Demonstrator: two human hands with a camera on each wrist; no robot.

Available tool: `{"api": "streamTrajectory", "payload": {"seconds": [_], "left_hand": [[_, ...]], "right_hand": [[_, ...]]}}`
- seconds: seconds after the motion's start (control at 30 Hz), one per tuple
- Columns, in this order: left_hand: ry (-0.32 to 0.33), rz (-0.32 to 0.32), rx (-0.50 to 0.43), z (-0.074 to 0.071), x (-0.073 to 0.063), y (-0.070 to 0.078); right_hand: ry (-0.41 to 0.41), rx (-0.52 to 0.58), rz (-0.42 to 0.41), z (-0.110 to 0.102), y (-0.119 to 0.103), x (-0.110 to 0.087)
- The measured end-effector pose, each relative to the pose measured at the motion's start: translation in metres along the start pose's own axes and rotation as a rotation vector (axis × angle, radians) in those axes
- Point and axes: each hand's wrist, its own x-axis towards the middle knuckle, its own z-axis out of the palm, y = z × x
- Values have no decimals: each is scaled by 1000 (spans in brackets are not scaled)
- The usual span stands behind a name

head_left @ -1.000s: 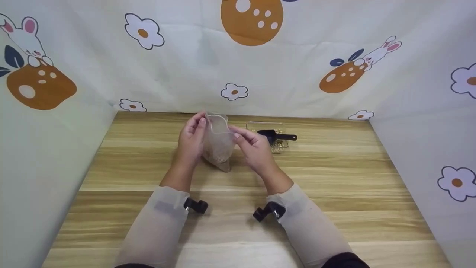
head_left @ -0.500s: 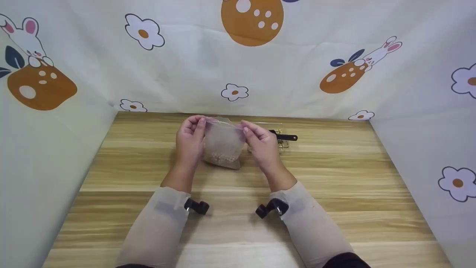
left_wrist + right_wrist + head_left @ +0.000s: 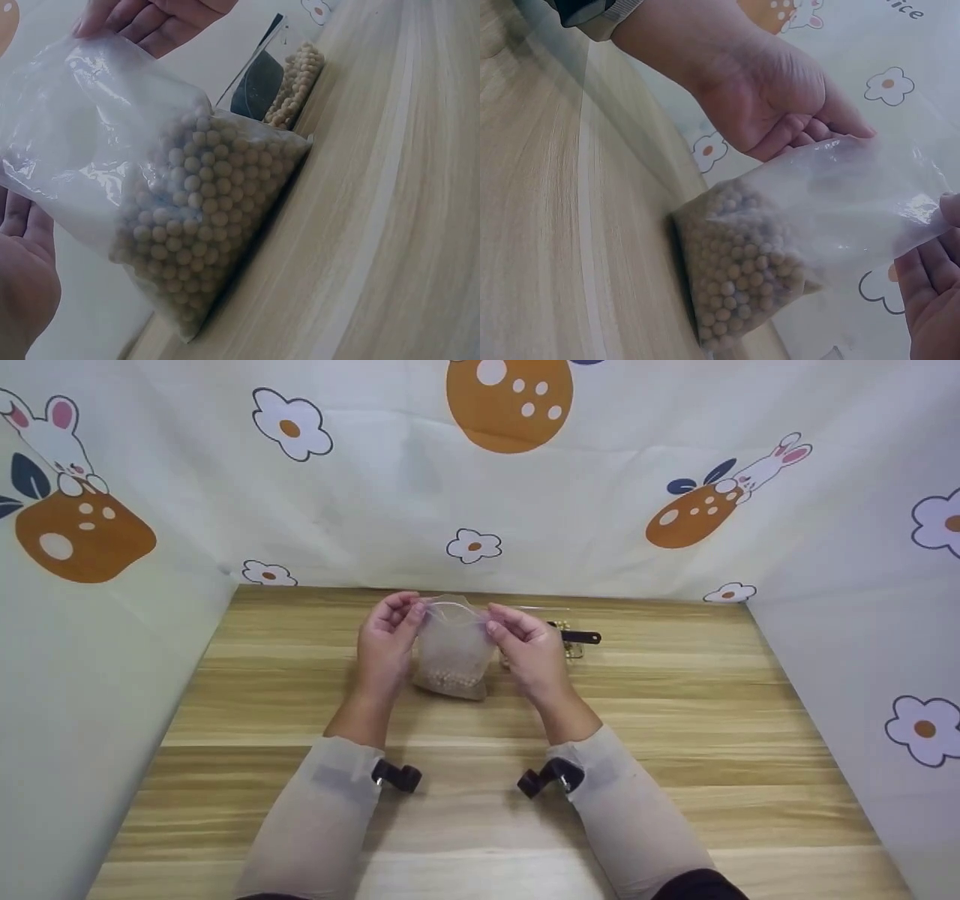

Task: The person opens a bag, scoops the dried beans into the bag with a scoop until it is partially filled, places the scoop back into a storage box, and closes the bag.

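A clear plastic bag (image 3: 454, 649) stands upright on the wooden table, its lower part filled with small round beige beans (image 3: 217, 187). My left hand (image 3: 386, 641) pinches the bag's top edge on the left between thumb and fingers. On the opposite side, my right hand (image 3: 530, 649) pinches the top right corner the same way. Between the two hands the bag's mouth shows a slight gap in the head view. Both wrist views show the bag's bottom resting on the tabletop.
Behind my right hand is a clear box (image 3: 298, 79) of the same beans, partly hidden. A black scoop (image 3: 581, 637) lies in it, handle pointing right. The wooden table (image 3: 675, 735) meets patterned curtains (image 3: 375, 510) at the back and sides.
My right hand has moved slightly right and the bag has turned and flattened toward me. Its mouth, wide a second ago, is now much narrower. My left thumb has shifted a little right.
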Motion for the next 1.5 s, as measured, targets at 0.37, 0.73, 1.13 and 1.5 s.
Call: {"api": "streamTrajectory", "payload": {"seconds": [0.37, 0.73, 1.13, 1.5], "left_hand": [[31, 30, -37, -2, 1, -3], [19, 41, -49, -3, 0, 0], [-56, 16, -19, -4, -3, -1], [-215, 4, 44, -4, -5, -5]], "right_hand": [[7, -5, -14, 0, 0, -1], [66, 32, -22, 2, 0, -1], [52, -5, -23, -1, 1, 1], [-33, -38, -51, 3, 3, 0]]}}
